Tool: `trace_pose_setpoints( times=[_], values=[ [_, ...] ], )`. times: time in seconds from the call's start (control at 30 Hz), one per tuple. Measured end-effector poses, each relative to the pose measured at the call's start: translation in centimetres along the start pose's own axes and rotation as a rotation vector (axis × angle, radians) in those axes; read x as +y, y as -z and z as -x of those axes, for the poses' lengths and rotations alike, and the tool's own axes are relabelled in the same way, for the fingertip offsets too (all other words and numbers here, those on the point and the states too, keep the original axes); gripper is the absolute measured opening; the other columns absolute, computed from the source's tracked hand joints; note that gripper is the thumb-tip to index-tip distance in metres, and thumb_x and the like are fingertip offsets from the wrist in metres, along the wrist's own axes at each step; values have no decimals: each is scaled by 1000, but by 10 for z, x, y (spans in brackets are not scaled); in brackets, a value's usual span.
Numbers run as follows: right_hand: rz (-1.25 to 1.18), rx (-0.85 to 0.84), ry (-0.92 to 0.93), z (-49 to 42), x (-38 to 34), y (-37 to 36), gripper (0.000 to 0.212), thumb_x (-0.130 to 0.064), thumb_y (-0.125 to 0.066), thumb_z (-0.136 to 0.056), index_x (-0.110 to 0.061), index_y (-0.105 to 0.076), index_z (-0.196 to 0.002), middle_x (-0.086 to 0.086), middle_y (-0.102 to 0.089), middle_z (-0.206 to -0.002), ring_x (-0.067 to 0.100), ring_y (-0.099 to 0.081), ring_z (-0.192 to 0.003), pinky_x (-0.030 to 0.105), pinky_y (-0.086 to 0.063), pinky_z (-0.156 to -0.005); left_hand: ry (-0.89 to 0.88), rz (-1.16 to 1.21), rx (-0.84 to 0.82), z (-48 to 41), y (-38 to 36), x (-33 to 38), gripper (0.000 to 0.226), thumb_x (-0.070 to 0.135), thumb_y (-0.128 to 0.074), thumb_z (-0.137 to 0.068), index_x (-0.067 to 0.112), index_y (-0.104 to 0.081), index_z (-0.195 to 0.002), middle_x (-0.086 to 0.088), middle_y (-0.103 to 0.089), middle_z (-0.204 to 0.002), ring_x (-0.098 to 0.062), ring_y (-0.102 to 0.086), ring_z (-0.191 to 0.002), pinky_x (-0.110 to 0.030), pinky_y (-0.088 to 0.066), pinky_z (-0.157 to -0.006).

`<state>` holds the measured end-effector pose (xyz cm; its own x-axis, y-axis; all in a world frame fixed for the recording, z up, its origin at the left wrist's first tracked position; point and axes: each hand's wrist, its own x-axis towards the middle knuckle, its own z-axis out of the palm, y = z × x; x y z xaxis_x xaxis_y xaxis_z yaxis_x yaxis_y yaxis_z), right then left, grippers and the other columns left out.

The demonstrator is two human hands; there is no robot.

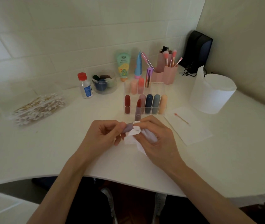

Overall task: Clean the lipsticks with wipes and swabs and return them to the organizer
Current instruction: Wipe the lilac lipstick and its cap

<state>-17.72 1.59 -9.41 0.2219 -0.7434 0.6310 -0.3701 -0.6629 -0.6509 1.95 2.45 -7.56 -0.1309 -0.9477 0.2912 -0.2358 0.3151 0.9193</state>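
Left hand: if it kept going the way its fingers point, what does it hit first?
Likely the white wipe wrapped on the mauve lipstick piece that the left hand pinches, with the right hand just behind it. Fingers point rightward; depth is unclear.

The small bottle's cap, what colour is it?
Red; the cap shows best in the head view.

One wipe (one cap)
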Motion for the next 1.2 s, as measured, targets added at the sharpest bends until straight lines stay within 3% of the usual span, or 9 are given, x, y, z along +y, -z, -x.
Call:
trace_pose_setpoints(
  times=[0.07, 0.17, 0.33, 0.43, 0.6, 0.73, 0.87, 1.03, 1.2],
  values=[
    [-26, -13, -32, 0, 0, 1, 17, -23, -70, -95, -14, -75, -109, -3, -69, -101, -1, -64, -96, 12, -47, -85, -24, 14, 11, 0, 3, -3, 10, 19, -72, -89, 11, -79, -92, 2, -75, -75, -18, -65, -64, -32, -53, -64],
    [-30, -6, -34, -1, -3, 2, 19, -25, -68, -95, -12, -75, -107, -1, -70, -99, 5, -65, -92, 19, -51, -82, -55, -13, 65, 1, 4, -3, 22, 19, -80, -83, 15, -78, -105, 1, -78, -96, -26, -73, -89, -55, -55, -74],
    [39, 45, 44, -3, -3, -2, 14, -21, -68, -95, -19, -70, -109, -13, -63, -102, -11, -58, -97, 9, -46, -87, 30, 21, 49, 0, 0, -1, 35, 32, -50, -99, 13, -79, -95, 5, -66, -64, -13, -51, -55, -17, -39, -57],
    [43, 20, 47, -1, -1, 0, 17, -22, -66, -96, -17, -71, -111, -8, -65, -104, -9, -58, -96, 12, -48, -87, -23, -41, 26, -1, 0, -2, 31, 26, -56, -99, 20, -75, -75, 2, -63, -60, -11, -50, -56, -19, -39, -60],
    [21, 5, -8, -2, -5, 1, 13, -18, -71, -95, -15, -75, -107, -2, -68, -98, 1, -62, -92, 12, -46, -82, -68, 29, 113, 0, 3, -3, 18, 14, -76, -83, 10, -77, -101, -3, -77, -95, -24, -73, -86, -50, -56, -75],
    [79, 23, 29, -1, -5, 1, 10, -12, -72, -94, -8, -74, -103, -2, -67, -101, -1, -59, -93, 10, -43, -86, 19, 36, 88, -2, 0, 1, 21, 20, -59, -98, 12, -72, -113, 1, -74, -80, -17, -59, -57, -25, -48, -57],
    [107, 26, 71, 0, 0, 0, 17, -11, -72, -93, -5, -74, -109, 2, -69, -104, 3, -60, -97, 18, -50, -88, 25, -39, 36, -1, -2, -1, 38, 29, -49, -101, 15, -74, -77, 9, -63, -56, -8, -47, -48, -17, -37, -54],
    [62, 39, 38, -1, -1, -2, 19, -17, -72, -94, -4, -75, -107, 5, -71, -100, 10, -64, -91, 17, -51, -85, -62, 22, 52, 1, 2, -2, 16, 5, -70, -90, 6, -78, -104, 1, -78, -88, -10, -67, -75, -15, -47, -67],
    [-111, -15, -98, -2, -8, 1, 12, -13, -75, -92, -15, -76, -103, -3, -71, -98, 8, -66, -91, 14, -47, -82, -129, 30, 112, 0, 5, -8, 25, 14, -78, -77, 11, -78, -101, -2, -75, -98, -22, -70, -90, -27, -52, -63]
  ],
)
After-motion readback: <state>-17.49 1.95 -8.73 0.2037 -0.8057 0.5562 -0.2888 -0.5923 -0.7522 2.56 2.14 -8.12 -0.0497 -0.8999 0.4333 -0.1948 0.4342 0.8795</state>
